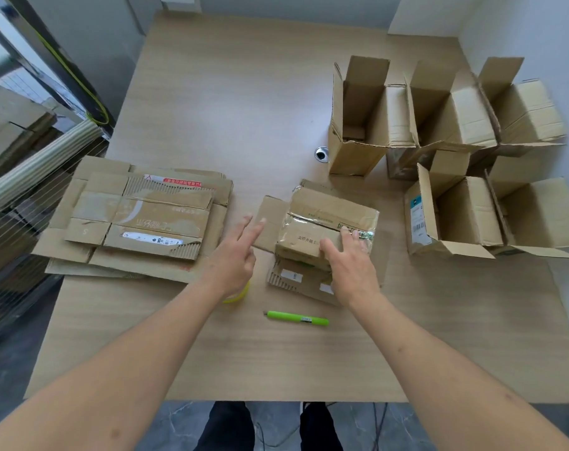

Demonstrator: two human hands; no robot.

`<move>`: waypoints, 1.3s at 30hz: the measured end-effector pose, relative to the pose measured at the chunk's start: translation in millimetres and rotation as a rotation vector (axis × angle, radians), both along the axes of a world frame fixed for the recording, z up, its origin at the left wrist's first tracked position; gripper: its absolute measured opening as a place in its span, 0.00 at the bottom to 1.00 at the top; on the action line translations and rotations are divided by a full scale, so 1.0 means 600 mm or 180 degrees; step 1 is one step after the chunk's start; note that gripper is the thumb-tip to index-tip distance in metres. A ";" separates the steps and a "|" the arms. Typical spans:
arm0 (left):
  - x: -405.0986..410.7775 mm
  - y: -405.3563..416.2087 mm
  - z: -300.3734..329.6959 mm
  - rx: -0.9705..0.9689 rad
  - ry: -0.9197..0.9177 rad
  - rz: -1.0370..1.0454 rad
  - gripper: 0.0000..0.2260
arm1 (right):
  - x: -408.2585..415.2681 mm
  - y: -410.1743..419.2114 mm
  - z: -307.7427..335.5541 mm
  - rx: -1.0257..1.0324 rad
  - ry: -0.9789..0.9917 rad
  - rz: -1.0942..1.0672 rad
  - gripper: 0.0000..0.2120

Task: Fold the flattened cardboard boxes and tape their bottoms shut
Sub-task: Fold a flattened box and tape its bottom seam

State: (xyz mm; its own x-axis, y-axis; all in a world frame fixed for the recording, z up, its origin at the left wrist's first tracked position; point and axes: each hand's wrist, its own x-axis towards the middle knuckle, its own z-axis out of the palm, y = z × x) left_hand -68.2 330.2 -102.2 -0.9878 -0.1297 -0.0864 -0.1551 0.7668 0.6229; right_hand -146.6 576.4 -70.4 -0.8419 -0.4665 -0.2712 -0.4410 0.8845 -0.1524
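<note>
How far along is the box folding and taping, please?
Done: several folded boxes stand open-topped at the table's right. In hand: the right hand presses down on an upturned box; the left hand hovers open. Left: a flat stack waits.

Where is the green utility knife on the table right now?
In the head view, the green utility knife lies flat on the table, near its front edge, just in front of the box being folded, between the person's forearms.

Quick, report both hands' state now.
Left hand: open, fingers straight, holding nothing.
Right hand: open, resting on the box.
</note>
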 end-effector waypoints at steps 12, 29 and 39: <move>-0.067 0.018 0.015 -0.0434 0.0048 -0.0952 0.22 | -0.037 0.000 -0.003 -0.0251 -0.0010 0.0431 0.20; -0.050 0.037 -0.014 -0.0667 0.0243 -0.0987 0.27 | 0.020 -0.039 -0.020 -0.0952 0.0465 0.0504 0.25; -0.050 0.064 -0.007 -0.0640 0.0370 -0.0802 0.24 | 0.018 -0.015 -0.042 -0.1085 0.0849 0.0625 0.14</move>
State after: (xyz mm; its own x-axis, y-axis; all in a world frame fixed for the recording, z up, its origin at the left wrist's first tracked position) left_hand -98.1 368.6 -106.1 -0.9927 0.1166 0.0310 0.1178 0.8813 0.4577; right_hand -135.6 567.5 -95.7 -0.7484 -0.6486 0.1386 -0.6580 0.6998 -0.2780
